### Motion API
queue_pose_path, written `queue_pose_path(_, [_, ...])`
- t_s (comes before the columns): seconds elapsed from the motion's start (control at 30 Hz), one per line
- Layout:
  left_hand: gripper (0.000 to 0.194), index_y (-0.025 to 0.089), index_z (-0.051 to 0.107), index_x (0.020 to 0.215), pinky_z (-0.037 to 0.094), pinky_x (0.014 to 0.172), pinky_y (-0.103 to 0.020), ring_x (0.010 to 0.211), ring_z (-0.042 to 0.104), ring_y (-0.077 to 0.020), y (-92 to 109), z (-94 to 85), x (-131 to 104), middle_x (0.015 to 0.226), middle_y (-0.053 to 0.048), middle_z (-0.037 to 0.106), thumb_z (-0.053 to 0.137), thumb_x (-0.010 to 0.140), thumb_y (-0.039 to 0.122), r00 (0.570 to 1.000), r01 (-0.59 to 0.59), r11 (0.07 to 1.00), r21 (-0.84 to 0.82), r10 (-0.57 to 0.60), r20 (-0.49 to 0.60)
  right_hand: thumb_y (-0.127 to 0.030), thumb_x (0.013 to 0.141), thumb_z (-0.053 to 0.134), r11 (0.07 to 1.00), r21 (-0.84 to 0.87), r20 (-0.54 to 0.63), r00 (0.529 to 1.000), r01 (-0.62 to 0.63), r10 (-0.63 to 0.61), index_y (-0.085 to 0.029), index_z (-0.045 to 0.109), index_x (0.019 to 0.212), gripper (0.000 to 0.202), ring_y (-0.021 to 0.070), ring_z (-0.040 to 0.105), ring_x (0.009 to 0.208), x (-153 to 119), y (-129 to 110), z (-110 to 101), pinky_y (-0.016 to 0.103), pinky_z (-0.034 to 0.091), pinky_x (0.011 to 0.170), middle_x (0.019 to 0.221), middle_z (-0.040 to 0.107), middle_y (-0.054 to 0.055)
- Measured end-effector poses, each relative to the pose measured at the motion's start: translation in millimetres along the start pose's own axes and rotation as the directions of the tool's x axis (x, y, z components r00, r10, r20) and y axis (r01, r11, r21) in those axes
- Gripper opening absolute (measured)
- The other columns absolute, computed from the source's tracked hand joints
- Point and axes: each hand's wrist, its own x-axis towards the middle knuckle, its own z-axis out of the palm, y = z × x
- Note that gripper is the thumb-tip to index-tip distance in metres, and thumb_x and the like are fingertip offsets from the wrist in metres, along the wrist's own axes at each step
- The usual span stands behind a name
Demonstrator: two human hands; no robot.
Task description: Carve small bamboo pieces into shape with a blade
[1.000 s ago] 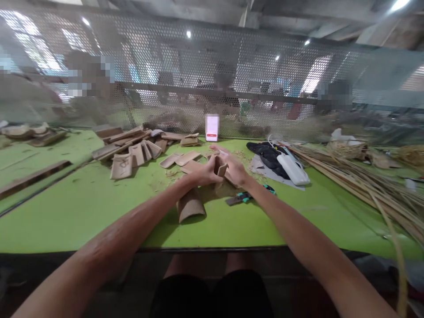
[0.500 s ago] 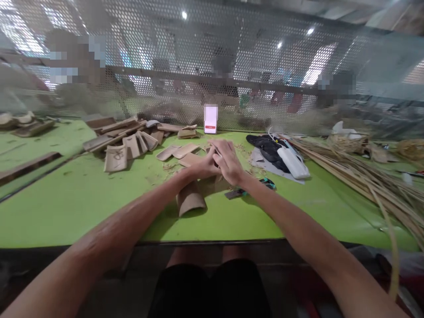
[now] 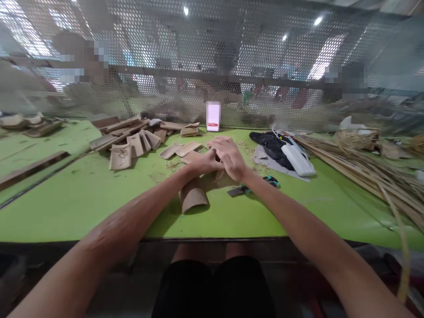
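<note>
Above the middle of the green table, my left hand (image 3: pixel 206 162) and my right hand (image 3: pixel 229 158) meet with fingers bent. The right lies over the left's fingertips. Whatever they grip between them is hidden by the fingers. Just below my left wrist, a curved bamboo piece (image 3: pixel 193 198) rests with its hollow side down. A tool with a flat grey blade and a black-and-teal handle (image 3: pixel 237 191) lies partly behind my right forearm. Beyond my left hand are flat bamboo pieces (image 3: pixel 188 149) among pale shavings (image 3: pixel 172 164).
Bamboo pieces (image 3: pixel 121 157) are heaped at the back left. A phone (image 3: pixel 213 117) stands upright against the perforated metal screen (image 3: pixel 185 84). To the right lie dark gloves (image 3: pixel 270 145), a white power bank (image 3: pixel 298 160) and long bamboo strips (image 3: pixel 357 174). People show blurred behind the screen.
The whole view has shifted slightly, so the table's things appear a little further right. My hands stay together, with the right hand's fingers a little more bent over the left.
</note>
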Motion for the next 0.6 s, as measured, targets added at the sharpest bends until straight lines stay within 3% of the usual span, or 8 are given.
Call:
queue_pose_path(0.1, [0.050, 0.014, 0.052, 0.124, 0.049, 0.107, -0.046, 0.124, 0.056, -0.0324, 4, -2.5, -1, 0.114, -0.011, 0.063, 0.066, 0.077, 0.024, 1.000, 0.025, 0.999, 0.041, -0.026, 0.008, -0.036, 0.103, 0.031, 0.999, 0.017, 0.023, 0.999, 0.045, -0.045, -0.024, 0.071, 0.130, 0.049, 0.0285, 0.055, 0.132, -2, 2, -2, 0.058, 0.034, 0.120, 0.132, 0.071, 0.006])
queue_pose_path(0.17, [0.058, 0.014, 0.050, 0.129, 0.046, 0.112, -0.047, 0.128, 0.054, -0.0325, 4, -4.0, -2, 0.119, -0.011, 0.061, 0.067, 0.074, 0.024, 0.999, 0.043, 0.999, 0.032, -0.043, 0.003, -0.037, 0.103, 0.032, 0.999, 0.007, -0.003, 1.000, 0.031, -0.031, -0.025, 0.074, 0.124, 0.048, 0.0283, 0.060, 0.126, -3, 8, -4, 0.059, 0.033, 0.120, 0.127, 0.073, 0.006])
queue_pose_path(0.3, [0.077, 0.014, 0.041, 0.141, 0.045, 0.112, -0.048, 0.127, 0.054, -0.0311, 5, -6.8, -5, 0.131, -0.013, 0.058, 0.069, 0.070, 0.026, 0.997, 0.077, 0.996, -0.042, -0.076, 0.034, -0.039, 0.104, 0.034, 0.996, 0.054, -0.131, 0.989, -0.065, 0.072, -0.025, 0.077, 0.118, 0.048, 0.0281, 0.065, 0.120, -5, 15, -6, 0.055, 0.045, 0.112, 0.123, 0.076, 0.007])
queue_pose_path(0.43, [0.049, 0.012, 0.057, 0.120, 0.049, 0.105, -0.047, 0.118, 0.058, -0.0318, 7, -8.0, -6, 0.121, -0.014, 0.063, 0.065, 0.075, 0.027, 0.997, 0.074, 0.997, 0.023, -0.074, -0.006, -0.038, 0.103, 0.039, 0.996, 0.070, -0.039, 0.998, 0.058, -0.055, -0.028, 0.074, 0.123, 0.042, 0.0262, 0.056, 0.135, -3, 6, 0, 0.055, 0.040, 0.119, 0.132, 0.071, 0.003])
queue_pose_path(0.5, [0.041, 0.012, 0.060, 0.113, 0.052, 0.100, -0.046, 0.112, 0.060, -0.0310, 10, -7.1, -6, 0.114, -0.013, 0.065, 0.064, 0.075, 0.028, 0.995, 0.096, 0.995, 0.011, -0.096, -0.016, -0.038, 0.103, 0.038, 0.995, 0.083, -0.051, 0.998, 0.052, -0.048, -0.028, 0.077, 0.117, 0.043, 0.0255, 0.058, 0.133, -1, 4, 0, 0.052, 0.042, 0.118, 0.130, 0.072, 0.003])
queue_pose_path(0.6, [0.045, 0.014, 0.059, 0.115, 0.054, 0.098, -0.043, 0.111, 0.061, -0.0299, 12, -5.2, -5, 0.112, -0.011, 0.066, 0.066, 0.072, 0.028, 0.991, 0.133, 0.990, -0.049, -0.133, -0.001, -0.038, 0.103, 0.036, 0.992, 0.125, -0.106, 0.994, -0.016, 0.029, -0.025, 0.079, 0.107, 0.045, 0.0240, 0.065, 0.123, 0, 10, -4, 0.043, 0.049, 0.112, 0.124, 0.074, 0.004])
